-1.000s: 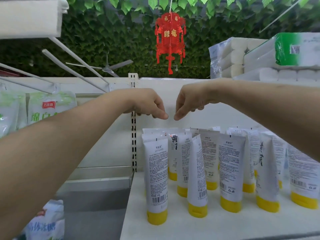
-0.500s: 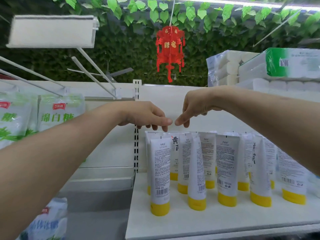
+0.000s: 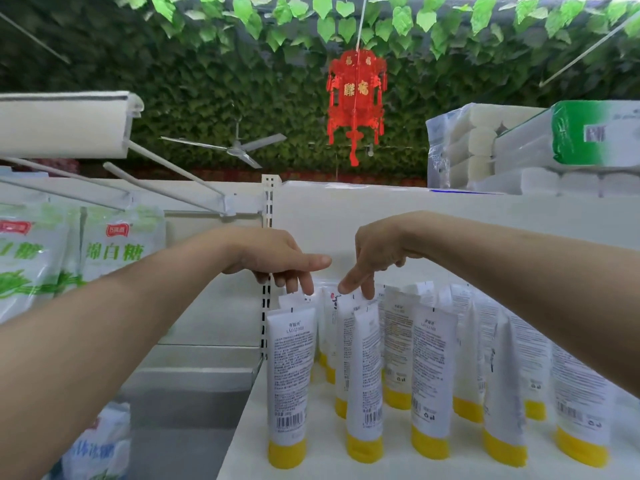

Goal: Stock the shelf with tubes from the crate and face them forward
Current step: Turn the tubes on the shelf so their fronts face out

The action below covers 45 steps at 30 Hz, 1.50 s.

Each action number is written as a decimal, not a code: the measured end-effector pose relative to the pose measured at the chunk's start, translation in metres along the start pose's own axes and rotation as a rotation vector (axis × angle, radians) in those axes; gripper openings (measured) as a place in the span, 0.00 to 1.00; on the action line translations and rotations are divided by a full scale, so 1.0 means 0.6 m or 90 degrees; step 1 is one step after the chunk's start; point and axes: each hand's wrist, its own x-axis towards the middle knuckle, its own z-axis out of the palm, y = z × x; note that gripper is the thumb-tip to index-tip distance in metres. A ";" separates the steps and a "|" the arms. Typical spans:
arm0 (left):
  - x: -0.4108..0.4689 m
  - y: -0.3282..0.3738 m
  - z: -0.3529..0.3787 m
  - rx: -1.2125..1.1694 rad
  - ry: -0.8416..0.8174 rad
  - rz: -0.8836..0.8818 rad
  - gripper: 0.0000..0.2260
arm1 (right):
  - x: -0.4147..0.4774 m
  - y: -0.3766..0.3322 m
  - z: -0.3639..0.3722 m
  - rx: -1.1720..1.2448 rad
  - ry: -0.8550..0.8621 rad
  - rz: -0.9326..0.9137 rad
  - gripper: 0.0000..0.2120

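Sugar bags (image 3: 114, 251) hang at the far left. The left hand (image 3: 273, 254) reaches over the white shelf (image 3: 311, 471), its index finger straight and its other fingers hanging loosely onto the crimped tops of the rear tubes, gripping nothing. The tubes (image 3: 433, 368) stand in rows on their yellow caps (barcodes facing the camera). The right hand (image 3: 377, 251) pinches the top of a back tube (image 3: 344, 341) between thumb and finger. Toilet-paper packs (image 3: 519, 143) sit above at the right.

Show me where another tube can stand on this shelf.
Bare shelf runs along the front edge, before the front row of tubes, and between the two leftmost front tubes. Behind that row the tubes stand packed close.
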 end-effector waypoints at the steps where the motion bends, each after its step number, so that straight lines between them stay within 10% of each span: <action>1: 0.002 -0.001 0.000 -0.006 -0.001 -0.009 0.26 | 0.004 0.001 0.002 0.002 -0.008 -0.004 0.19; 12: -0.001 -0.019 -0.010 0.024 -0.029 0.005 0.06 | 0.026 -0.002 0.004 -0.015 0.001 -0.044 0.14; 45: 0.016 -0.043 0.017 0.087 0.115 0.142 0.06 | 0.001 -0.033 0.021 -0.040 0.132 -0.082 0.11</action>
